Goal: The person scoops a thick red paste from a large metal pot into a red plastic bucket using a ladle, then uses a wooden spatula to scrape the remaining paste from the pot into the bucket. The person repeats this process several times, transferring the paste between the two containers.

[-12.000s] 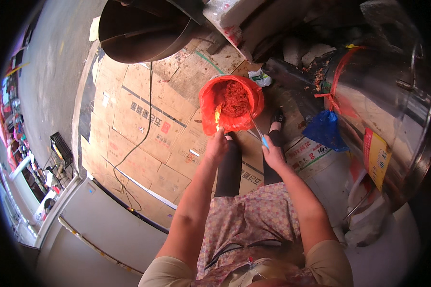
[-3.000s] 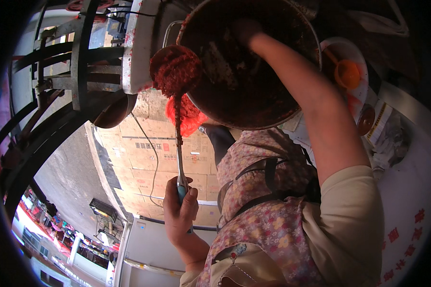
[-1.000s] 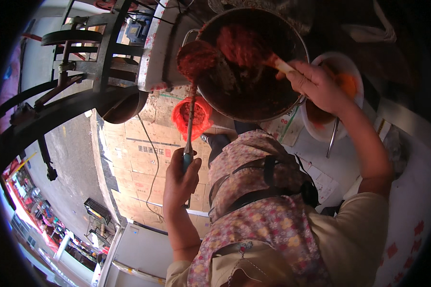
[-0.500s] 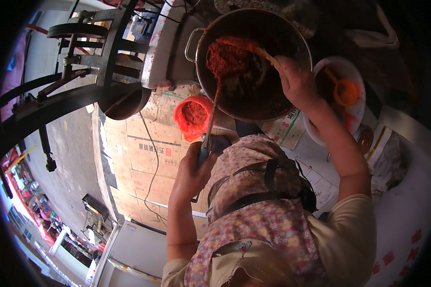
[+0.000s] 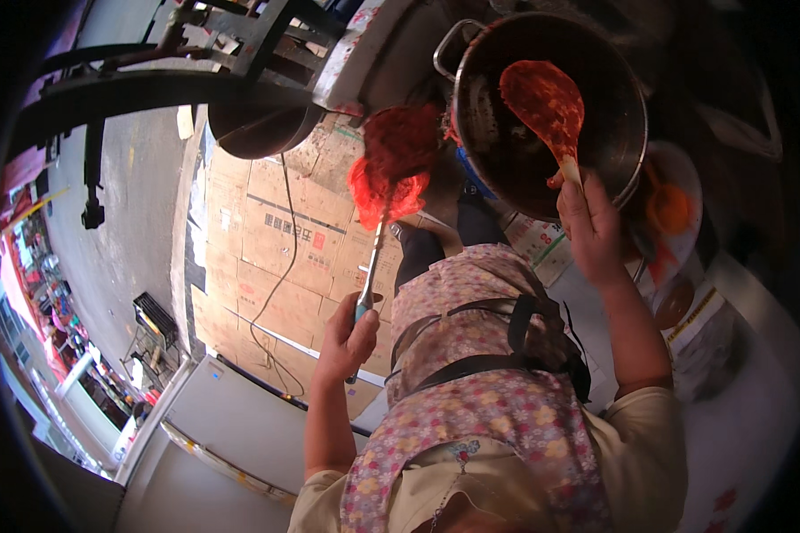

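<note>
My left hand (image 5: pixel 351 338) is closed round the teal grip of a long-handled metal scoop (image 5: pixel 378 253). A heap of dark red paste (image 5: pixel 400 142) hides the scoop's head, which is over a container lined with a bright red plastic bag (image 5: pixel 406 197). In my right hand (image 5: pixel 588 222) is a broad, pale-handled wooden spoon (image 5: pixel 547 99), its blade coated in red paste. The spoon is over a large metal pot (image 5: pixel 620 98) with a loop handle, whose inner wall is smeared dark.
Right of the pot stands a white basin (image 5: pixel 692 182) with an orange dipper (image 5: pixel 669 211) in it. Flattened cardboard (image 5: pixel 267 240) covers the floor, crossed by a thin cable (image 5: pixel 289 258). Dark metal machinery (image 5: pixel 160 93) fills the upper left, and a pale cabinet (image 5: pixel 231 426) stands lower left.
The loaded scoop has gone from inside the pot, leftward, to above the red bag. The wooden spoon has come off the paste, its blade now upright. The whole view has shifted somewhat.
</note>
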Tool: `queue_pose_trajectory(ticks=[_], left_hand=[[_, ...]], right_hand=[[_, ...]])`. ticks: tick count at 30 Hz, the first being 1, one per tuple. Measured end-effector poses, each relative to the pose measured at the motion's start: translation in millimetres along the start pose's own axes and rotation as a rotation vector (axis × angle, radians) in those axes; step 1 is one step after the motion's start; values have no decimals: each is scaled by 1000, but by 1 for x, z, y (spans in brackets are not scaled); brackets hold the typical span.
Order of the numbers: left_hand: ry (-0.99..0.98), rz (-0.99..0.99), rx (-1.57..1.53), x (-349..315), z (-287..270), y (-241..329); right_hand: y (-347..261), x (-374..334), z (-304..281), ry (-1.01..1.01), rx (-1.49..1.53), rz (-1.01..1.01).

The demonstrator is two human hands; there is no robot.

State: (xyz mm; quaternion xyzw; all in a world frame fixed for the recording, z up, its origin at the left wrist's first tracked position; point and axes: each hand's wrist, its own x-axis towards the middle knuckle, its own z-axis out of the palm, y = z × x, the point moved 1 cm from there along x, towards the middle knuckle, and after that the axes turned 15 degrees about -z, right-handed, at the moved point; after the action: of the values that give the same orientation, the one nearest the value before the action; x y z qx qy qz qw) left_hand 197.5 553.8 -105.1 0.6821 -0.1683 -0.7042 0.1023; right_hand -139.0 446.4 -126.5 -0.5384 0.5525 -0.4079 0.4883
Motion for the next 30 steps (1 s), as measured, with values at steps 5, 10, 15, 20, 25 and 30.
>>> queue_pose_trajectory(ticks=[5,10,15,20,25,30], left_hand=[[403,156,200,47,-44,-99],[562,235,113,196,-54,-218],[594,-120,536,397,-71,-268],[625,8,531,416,-76,-280],[341,-8,58,329,-88,-237],[69,-159,-382,212,-80,-160]], right_hand=[[20,-3,35,177,73,48],[45,-4,37,344,-39,-60],[58,10,42,582,-159,101],[49,15,24,553,-144,169],[42,11,-17,300,-238,254],[47,41,-68,22,-646,198]])
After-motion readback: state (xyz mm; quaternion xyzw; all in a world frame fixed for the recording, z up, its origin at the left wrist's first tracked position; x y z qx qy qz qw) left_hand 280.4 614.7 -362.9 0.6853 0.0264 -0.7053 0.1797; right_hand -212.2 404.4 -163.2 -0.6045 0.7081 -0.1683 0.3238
